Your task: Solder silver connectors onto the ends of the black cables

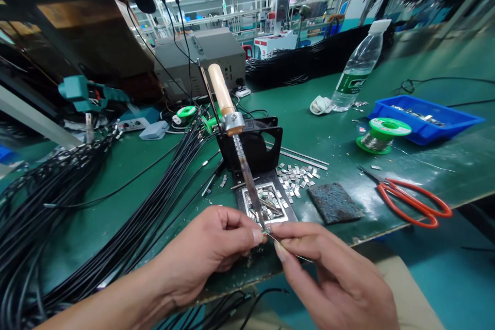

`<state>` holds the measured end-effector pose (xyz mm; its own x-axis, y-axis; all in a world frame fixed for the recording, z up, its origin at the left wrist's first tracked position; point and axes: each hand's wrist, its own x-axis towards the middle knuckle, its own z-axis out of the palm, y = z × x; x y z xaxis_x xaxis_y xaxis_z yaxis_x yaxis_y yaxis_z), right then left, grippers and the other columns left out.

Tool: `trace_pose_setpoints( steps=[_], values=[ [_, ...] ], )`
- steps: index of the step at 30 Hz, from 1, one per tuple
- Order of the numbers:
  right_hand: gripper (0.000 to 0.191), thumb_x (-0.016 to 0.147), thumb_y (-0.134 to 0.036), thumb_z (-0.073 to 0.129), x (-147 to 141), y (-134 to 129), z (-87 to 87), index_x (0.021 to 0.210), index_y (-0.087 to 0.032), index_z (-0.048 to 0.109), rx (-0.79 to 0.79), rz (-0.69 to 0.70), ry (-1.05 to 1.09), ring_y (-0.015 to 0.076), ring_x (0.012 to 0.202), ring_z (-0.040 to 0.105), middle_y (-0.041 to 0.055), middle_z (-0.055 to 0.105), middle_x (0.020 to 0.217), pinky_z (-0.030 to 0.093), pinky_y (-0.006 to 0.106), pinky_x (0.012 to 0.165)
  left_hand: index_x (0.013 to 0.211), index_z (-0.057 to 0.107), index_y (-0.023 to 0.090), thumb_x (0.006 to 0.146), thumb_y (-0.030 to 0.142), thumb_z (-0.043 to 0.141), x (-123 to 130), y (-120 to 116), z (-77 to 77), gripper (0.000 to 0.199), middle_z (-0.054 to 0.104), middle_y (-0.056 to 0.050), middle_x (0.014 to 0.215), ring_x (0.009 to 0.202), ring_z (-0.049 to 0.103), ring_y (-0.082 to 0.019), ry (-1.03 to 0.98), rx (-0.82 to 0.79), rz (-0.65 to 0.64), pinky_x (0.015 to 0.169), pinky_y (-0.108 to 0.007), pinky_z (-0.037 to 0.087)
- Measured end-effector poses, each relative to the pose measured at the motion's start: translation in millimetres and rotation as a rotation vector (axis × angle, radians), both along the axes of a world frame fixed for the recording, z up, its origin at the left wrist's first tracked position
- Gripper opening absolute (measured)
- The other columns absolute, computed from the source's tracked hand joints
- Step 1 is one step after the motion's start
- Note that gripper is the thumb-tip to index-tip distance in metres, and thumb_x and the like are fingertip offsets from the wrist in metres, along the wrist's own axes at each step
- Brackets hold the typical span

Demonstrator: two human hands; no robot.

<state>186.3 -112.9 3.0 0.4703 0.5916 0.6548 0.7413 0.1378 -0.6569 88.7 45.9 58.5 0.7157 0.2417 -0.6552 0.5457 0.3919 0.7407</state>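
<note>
Head view: over the green bench (296, 126), the right hand (332, 265) and left hand (218, 242) are held in tight pinches.
The soldering iron (248, 178) is pointed steeply downward, wooden handle (220, 87) uppermost, tip between the hands; a thin wire (274, 238), slanted down rightward, is gripped in the right; a tiny indistinct piece (265, 233) in the left.

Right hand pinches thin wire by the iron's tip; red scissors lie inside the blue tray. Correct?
Not inside the blue tray: the head view shows the red scissors on the bench, on the tray's near side. The right hand does pinch thin wire by the iron's tip.
</note>
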Motion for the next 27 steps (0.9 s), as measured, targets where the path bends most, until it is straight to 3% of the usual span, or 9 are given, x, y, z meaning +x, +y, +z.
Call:
trace_pose_setpoints(
  steps=[19, 27],
  values=[
    [0.012, 0.088, -0.005, 0.063, 0.4, 1.6, 2.2, 0.088, -0.016, 0.066, 0.003, -0.002, 0.003, 0.0038, 0.093, 0.072, 0.0003, 0.074, 0.096, 0.056, 0.006, 0.09, 0.074, 0.064, 0.011, 0.056, 0.047, 0.092, 0.5, -1.0, 3.6, 0.048, 0.038, 0.008, 0.053, 0.046, 0.023, -0.002, -0.015, 0.01, 0.019, 0.044, -0.019, 0.011],
    [0.013, 0.088, -0.004, 0.064, 1.6, -0.1, 2.6, 0.088, -0.016, 0.066, 0.002, 0.011, 0.017, 0.0052, 0.094, 0.072, 0.0015, 0.074, 0.098, 0.057, 0.008, 0.089, 0.075, 0.063, 0.012, 0.063, 0.043, 0.088, -1.3, 0.6, 0.7, 0.042, 0.037, 0.008, 0.053, 0.045, 0.021, -0.002, -0.037, 0.013, 0.002, 0.043, -0.019, 0.01]
  ],
)
